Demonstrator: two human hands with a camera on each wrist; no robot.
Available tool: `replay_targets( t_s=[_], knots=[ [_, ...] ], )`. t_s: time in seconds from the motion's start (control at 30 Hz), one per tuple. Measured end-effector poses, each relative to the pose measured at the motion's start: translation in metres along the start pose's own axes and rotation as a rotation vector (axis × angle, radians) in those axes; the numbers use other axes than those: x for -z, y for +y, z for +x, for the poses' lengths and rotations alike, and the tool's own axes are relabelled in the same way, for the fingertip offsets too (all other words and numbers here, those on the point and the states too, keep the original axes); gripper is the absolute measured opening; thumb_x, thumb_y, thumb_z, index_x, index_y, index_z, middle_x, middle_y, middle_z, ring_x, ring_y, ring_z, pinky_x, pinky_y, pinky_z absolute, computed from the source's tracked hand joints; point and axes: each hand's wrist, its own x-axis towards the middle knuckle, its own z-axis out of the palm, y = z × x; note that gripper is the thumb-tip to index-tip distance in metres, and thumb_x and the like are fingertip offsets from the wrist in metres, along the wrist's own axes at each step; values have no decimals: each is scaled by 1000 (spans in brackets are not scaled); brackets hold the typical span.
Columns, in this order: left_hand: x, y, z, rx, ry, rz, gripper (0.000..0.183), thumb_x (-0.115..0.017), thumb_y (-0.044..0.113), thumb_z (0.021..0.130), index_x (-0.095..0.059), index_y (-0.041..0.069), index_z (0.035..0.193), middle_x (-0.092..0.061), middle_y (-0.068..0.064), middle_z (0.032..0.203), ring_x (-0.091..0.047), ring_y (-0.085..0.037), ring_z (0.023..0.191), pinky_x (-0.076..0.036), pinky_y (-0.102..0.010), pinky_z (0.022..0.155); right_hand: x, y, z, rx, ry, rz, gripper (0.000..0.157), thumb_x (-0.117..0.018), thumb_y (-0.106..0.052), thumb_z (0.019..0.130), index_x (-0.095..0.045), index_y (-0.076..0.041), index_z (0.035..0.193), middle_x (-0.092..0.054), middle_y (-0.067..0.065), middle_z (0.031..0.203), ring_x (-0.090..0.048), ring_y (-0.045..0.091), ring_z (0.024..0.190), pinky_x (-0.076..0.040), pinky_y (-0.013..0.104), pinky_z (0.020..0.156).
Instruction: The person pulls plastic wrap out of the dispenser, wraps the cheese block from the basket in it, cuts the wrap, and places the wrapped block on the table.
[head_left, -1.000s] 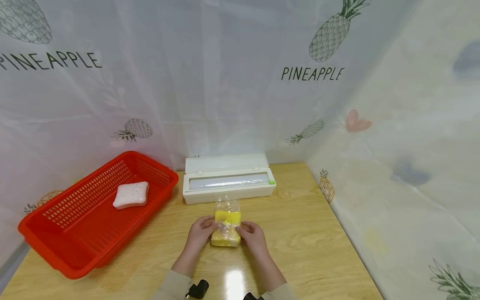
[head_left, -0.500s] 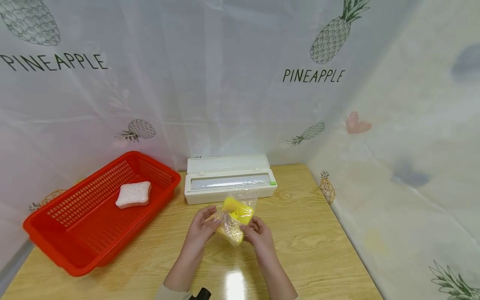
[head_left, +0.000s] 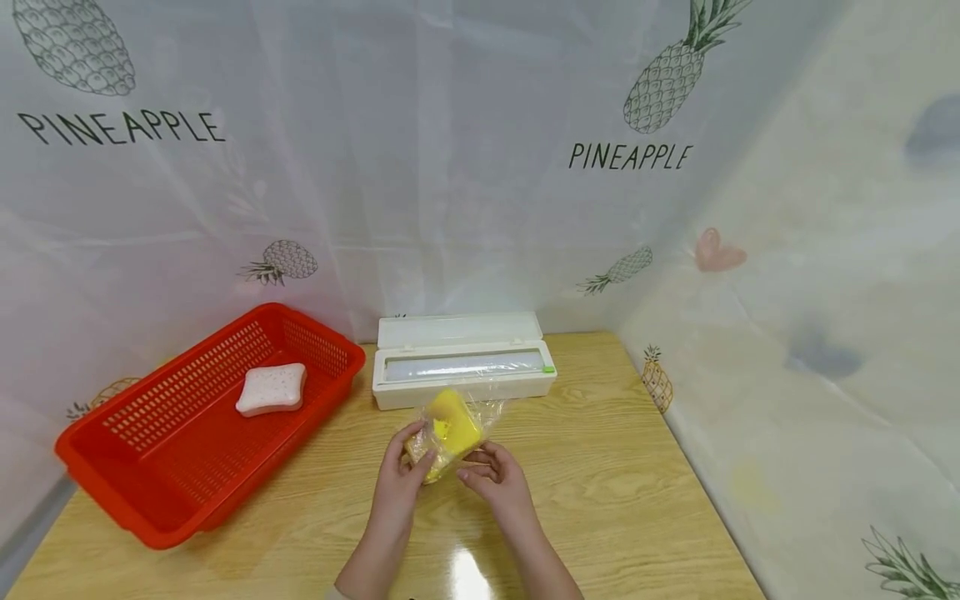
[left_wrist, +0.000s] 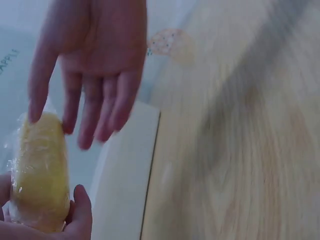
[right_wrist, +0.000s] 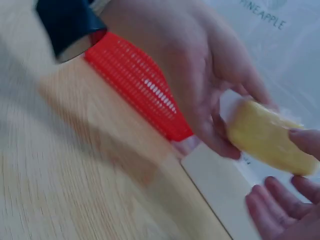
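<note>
A yellow sponge (head_left: 457, 423) wrapped in clear cling film is held tilted above the table, its loose film stretching out to the right. My left hand (head_left: 397, 482) grips its lower left end, thumb on the near face. At the lower right corner is my right hand (head_left: 501, 487), fingers loosely bent. In the left wrist view, the right hand (left_wrist: 100, 55) reaches down with fairly straight, spread fingers, thumb and forefinger about the end of the sponge (left_wrist: 42, 170). The right wrist view has the right thumb (right_wrist: 306, 141) over the sponge (right_wrist: 267, 137); how firmly it touches is unclear.
Behind the hands, a white cling film dispenser (head_left: 465, 389) stands with its lid raised and a green slider at its right end. To the left, a red plastic basket (head_left: 187, 492) holds a white speckled sponge (head_left: 272, 388). A pineapple-print sheet (head_left: 465, 208) hangs behind the wooden table (head_left: 600, 500).
The wrapped sponge has been lifted from the table and turned, tilting first one way and then the other. The left hand keeps its grip while the right fingers have loosened and shifted to the lower corner.
</note>
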Motion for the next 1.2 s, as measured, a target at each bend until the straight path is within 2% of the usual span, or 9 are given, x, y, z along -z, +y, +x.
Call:
replay_targets(
  t_s=[0.17,0.27,0.4,0.57,0.77,0.87,0.93,1.07,1.2],
  knots=[
    [21,6,16,-22,37,66,72,-63,11,96,-20,21,153,-21,-25,148,-23,-45,138,-32,-55,106,6,-2,-5,2,-36,-120,36,-70,-9,88,-60,6,119,-66,15,104,-61,18,90,-52,25,77],
    [32,9,26,8,49,122,77,-67,14,94,-17,17,152,-22,-30,148,-20,-48,139,-29,-58,108,11,-8,-5,10,-14,-128,28,-70,-9,89,-64,3,114,-67,11,99,-61,16,88,-51,25,75],
    [43,10,36,37,48,240,71,-71,19,91,-28,7,146,-36,-29,141,-33,-47,132,-38,-54,102,19,-19,-4,49,39,-134,25,-71,-9,89,-67,3,109,-66,10,95,-60,16,85,-51,24,73],
    [51,7,41,88,17,345,60,-73,21,89,-42,7,139,-53,-25,129,-47,-40,121,-42,-48,95,30,-25,0,45,86,-189,23,-74,-11,87,-69,0,106,-66,9,94,-59,19,86,-49,26,74],
    [43,-3,38,73,-144,372,50,-73,18,89,-51,4,131,-57,-29,126,-38,-50,130,-33,-62,103,31,-9,7,-16,41,-115,29,-73,-9,87,-64,10,107,-62,17,115,-57,21,99,-49,31,83],
    [36,-7,38,66,-225,346,46,-73,17,89,-53,5,129,-61,-26,121,-49,-46,121,-39,-57,99,24,2,13,-50,1,-55,31,-71,-11,89,-58,11,107,-54,20,130,-58,21,104,-49,32,85],
    [32,-8,38,60,-256,345,47,-72,18,89,-53,5,130,-61,-24,120,-53,-42,116,-43,-54,96,20,8,17,-79,-16,-64,33,-72,-16,89,-55,8,104,-53,21,129,-60,20,98,-50,32,80],
    [25,-10,40,58,-261,351,46,-72,18,90,-54,4,130,-61,-22,120,-52,-39,117,-44,-52,94,14,19,23,-121,-2,-162,42,-76,-20,85,-47,2,105,-51,21,121,-59,22,88,-48,31,71],
    [22,-16,47,80,-220,375,46,-71,22,91,-55,3,129,-57,-26,127,-45,-45,124,-39,-57,99,11,23,28,-112,17,-263,48,-79,-18,82,-45,3,108,-48,24,122,-53,25,90,-47,33,73]
  ],
)
